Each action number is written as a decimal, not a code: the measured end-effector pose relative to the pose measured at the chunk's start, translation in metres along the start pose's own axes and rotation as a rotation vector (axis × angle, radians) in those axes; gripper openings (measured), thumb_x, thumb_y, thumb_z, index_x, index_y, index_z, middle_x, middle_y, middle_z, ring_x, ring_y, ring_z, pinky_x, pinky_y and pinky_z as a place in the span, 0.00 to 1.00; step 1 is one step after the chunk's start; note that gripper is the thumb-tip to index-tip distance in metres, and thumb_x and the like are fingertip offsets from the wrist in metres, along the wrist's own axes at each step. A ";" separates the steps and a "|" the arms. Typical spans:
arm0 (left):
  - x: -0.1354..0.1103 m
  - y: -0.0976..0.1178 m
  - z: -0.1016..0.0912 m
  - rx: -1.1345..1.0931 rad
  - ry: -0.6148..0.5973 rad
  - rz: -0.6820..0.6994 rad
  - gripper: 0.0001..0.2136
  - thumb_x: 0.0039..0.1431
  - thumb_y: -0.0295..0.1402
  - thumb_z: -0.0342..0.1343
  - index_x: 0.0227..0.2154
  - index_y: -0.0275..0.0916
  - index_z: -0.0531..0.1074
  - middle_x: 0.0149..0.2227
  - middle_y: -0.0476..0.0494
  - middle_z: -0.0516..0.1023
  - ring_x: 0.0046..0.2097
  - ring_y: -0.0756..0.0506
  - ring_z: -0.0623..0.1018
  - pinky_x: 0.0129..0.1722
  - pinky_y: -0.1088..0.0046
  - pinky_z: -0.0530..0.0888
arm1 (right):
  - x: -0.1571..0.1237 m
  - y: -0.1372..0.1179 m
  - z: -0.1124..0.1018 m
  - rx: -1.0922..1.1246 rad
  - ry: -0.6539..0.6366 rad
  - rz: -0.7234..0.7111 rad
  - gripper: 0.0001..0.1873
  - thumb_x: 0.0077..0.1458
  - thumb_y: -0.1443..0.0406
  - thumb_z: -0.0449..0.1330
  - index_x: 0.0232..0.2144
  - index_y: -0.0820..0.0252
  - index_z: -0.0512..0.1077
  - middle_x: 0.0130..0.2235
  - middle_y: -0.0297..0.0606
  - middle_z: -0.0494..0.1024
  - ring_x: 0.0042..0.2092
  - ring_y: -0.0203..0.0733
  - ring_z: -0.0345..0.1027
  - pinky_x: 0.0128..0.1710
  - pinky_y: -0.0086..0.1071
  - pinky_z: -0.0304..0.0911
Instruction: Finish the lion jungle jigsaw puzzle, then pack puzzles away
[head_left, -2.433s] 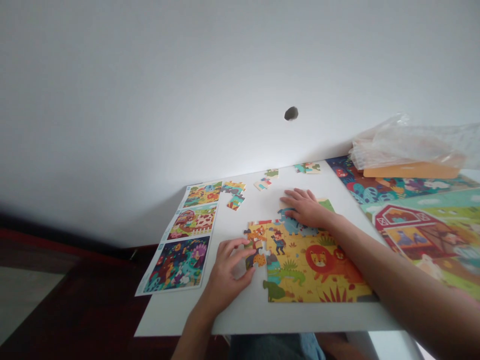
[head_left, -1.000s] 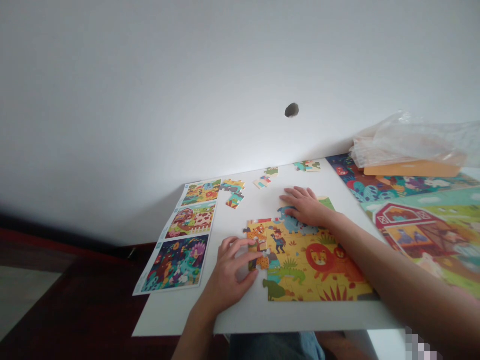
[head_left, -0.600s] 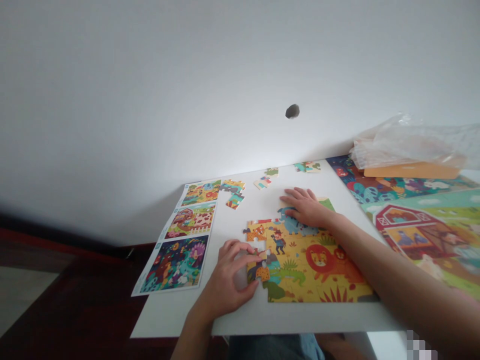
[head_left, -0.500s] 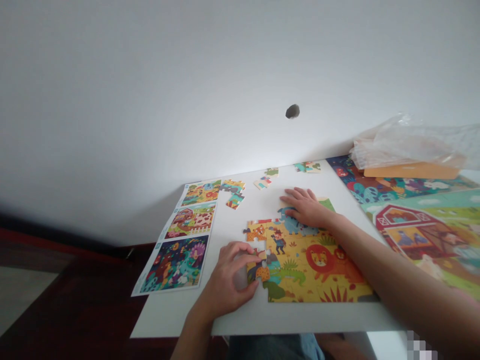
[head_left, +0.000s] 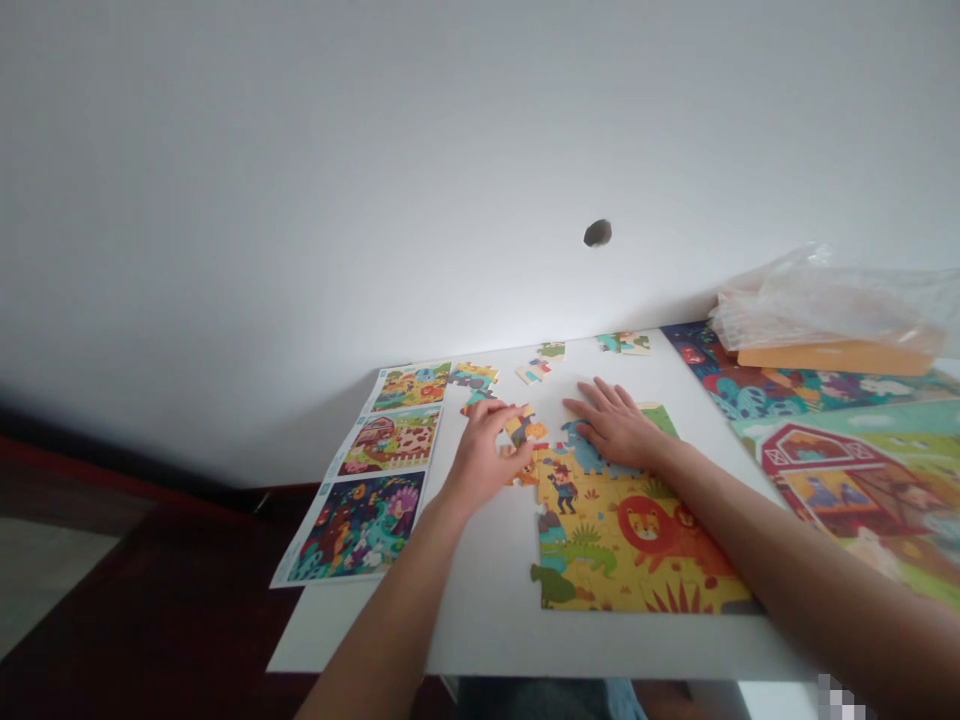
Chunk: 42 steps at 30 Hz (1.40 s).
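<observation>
While a pale wall [head_left: 450, 180] backs the white table [head_left: 487, 620], its surface showing as a strip between near edge and animal puzzle [head_left: 600, 505], right hand [head_left: 621, 428] lies fingers spread on the puzzle's far side, left hand [head_left: 484, 458] pinching a loose piece [head_left: 519, 430] at its far-left corner.

Clear plastic bag [head_left: 840, 310] atop orange box [head_left: 832, 357] near white wall [head_left: 315, 180].

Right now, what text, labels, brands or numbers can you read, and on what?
None legible.
Picture sheet: small blue marks beside its pictures, too small to read.
Clear bag: no print I can make out.
Puzzle: no lettering visible.
</observation>
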<state>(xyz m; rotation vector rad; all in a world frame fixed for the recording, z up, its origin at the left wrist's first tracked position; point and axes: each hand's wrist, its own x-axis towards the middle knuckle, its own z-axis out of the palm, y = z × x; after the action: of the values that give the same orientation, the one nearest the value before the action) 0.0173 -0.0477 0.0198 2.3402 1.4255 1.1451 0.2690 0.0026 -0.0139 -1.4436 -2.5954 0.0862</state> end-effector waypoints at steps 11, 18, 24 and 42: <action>0.028 -0.062 0.012 0.428 0.091 -0.305 0.17 0.59 0.41 0.57 0.49 0.43 0.74 0.51 0.39 0.73 0.55 0.37 0.71 0.55 0.58 0.68 | 0.001 0.001 -0.002 0.018 -0.042 0.026 0.29 0.67 0.53 0.42 0.67 0.48 0.55 0.70 0.44 0.49 0.70 0.61 0.38 0.65 0.58 0.41; 0.026 -0.075 -0.010 0.575 -0.091 -0.614 0.20 0.52 0.53 0.56 0.36 0.43 0.78 0.48 0.34 0.74 0.53 0.29 0.70 0.50 0.52 0.67 | 0.001 0.001 -0.003 0.026 -0.045 0.021 0.29 0.67 0.53 0.41 0.67 0.48 0.55 0.70 0.43 0.49 0.70 0.60 0.39 0.65 0.58 0.41; 0.027 -0.075 -0.006 0.538 -0.038 -0.620 0.22 0.46 0.51 0.62 0.39 0.40 0.75 0.45 0.34 0.76 0.50 0.31 0.73 0.48 0.56 0.69 | 0.002 0.002 -0.001 0.021 -0.042 0.015 0.29 0.67 0.52 0.41 0.66 0.48 0.55 0.70 0.43 0.50 0.70 0.60 0.39 0.65 0.58 0.42; 0.027 -0.034 -0.014 -0.922 -0.052 -0.651 0.13 0.45 0.35 0.65 0.34 0.37 0.71 0.21 0.54 0.68 0.20 0.52 0.70 0.18 0.79 0.63 | 0.002 0.001 -0.005 0.037 -0.051 0.017 0.29 0.67 0.52 0.41 0.67 0.47 0.55 0.70 0.43 0.50 0.70 0.60 0.39 0.65 0.58 0.41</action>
<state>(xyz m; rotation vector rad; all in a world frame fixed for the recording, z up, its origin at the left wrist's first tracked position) -0.0090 -0.0111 0.0270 1.1563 1.1286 1.1564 0.2702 0.0047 -0.0088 -1.4691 -2.6075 0.1742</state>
